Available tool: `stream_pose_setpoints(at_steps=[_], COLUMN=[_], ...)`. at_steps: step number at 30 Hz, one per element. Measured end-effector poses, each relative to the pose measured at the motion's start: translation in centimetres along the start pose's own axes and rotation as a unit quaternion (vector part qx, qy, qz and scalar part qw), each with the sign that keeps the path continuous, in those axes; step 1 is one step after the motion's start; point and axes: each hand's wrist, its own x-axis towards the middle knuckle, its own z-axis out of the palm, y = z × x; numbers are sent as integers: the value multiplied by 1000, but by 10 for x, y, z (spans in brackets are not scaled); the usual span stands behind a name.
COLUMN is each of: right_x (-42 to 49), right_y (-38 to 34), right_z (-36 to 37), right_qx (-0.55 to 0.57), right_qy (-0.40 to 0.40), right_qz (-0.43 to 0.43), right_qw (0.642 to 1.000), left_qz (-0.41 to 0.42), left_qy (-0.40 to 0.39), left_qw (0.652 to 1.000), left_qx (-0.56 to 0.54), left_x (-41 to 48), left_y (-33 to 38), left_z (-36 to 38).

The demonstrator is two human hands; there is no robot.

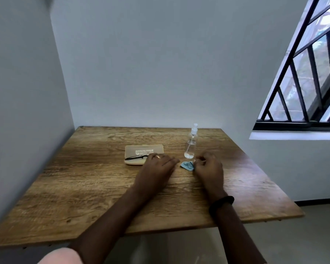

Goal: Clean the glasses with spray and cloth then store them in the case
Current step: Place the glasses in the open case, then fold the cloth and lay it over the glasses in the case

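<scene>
An open beige glasses case (143,149) lies on the wooden table (95,187), lid raised toward the wall. Black-framed glasses (135,158) rest in its lower half. My left hand (156,168) lies palm down on the table just right of the case, fingers apart, its fingertips at the case's right end. A crumpled light blue cloth (187,165) lies between my hands. My right hand (208,167) sits beside the cloth with fingers curled, touching its right edge. A clear spray bottle (191,143) with a white nozzle stands upright just behind the cloth.
The table stands in a corner, with a wall along its left edge and another behind it. A barred window (303,73) is at the right. A black band (220,203) circles my right wrist.
</scene>
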Motion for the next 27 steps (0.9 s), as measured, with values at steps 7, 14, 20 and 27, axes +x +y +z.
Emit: stream_pose_setpoints(at_steps=[7,14,20,27], right_x=[-4,-1,0,-3], right_y=[2,4,-4,-18], right_z=[1,3,-3,-15], right_qx=[-6,20,228,419], right_qy=[-21,-10,-43,-82], right_qz=[-10,10,83,111], right_qw=[1000,1000,969,898], left_qz=[-58,-116,-209,-217], left_qy=[-17,-23,26,110], left_qw=[998,993,959,937], left_qx=[21,-7,-187,-251], left_x=[37,39,38,32], left_y=[34,33,37,30], left_z=[49,52,41,34])
